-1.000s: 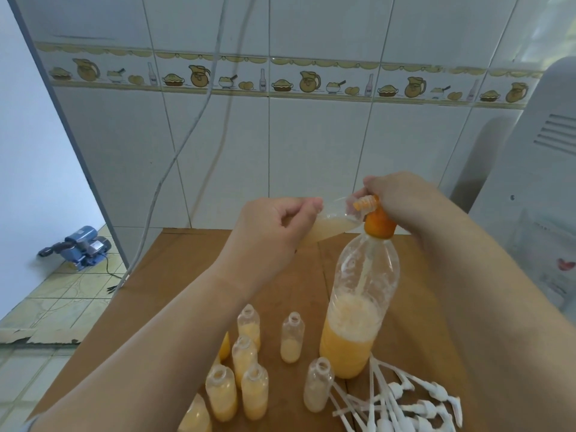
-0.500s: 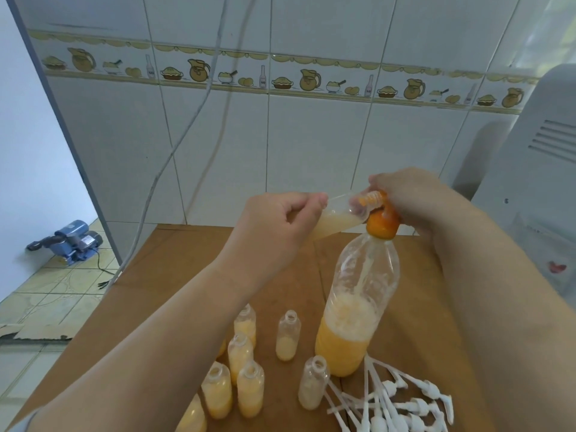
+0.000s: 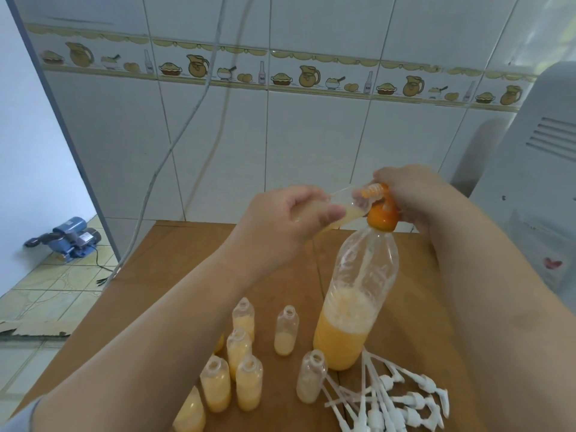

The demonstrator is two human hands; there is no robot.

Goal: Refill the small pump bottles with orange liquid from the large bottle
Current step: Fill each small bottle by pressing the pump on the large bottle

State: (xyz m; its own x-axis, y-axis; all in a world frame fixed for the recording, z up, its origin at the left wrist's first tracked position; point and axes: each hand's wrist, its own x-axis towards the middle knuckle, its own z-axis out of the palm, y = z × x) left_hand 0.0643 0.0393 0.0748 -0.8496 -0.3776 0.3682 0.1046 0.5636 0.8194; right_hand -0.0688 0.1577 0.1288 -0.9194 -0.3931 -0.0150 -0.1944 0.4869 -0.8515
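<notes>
Small bottle [image 3: 339, 210] still tipped in left hand [image 3: 290, 226]; foam higher.

Both bare forearms reach forward and converge above the large bottle [image 3: 355, 310]; the left hand [image 3: 280, 226], fingers curled, pinches a small tilted bottle [image 3: 339, 210] at its neck; the right hand [image 3: 411, 194] grips the orange funnel [image 3: 381, 218] there.

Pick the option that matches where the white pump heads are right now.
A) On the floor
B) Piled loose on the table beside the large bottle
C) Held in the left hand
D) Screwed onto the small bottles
B: the white pump heads lie in a loose pile on the wooden table, just by the base of the large bottle; the small bottles stand open-necked.
</notes>
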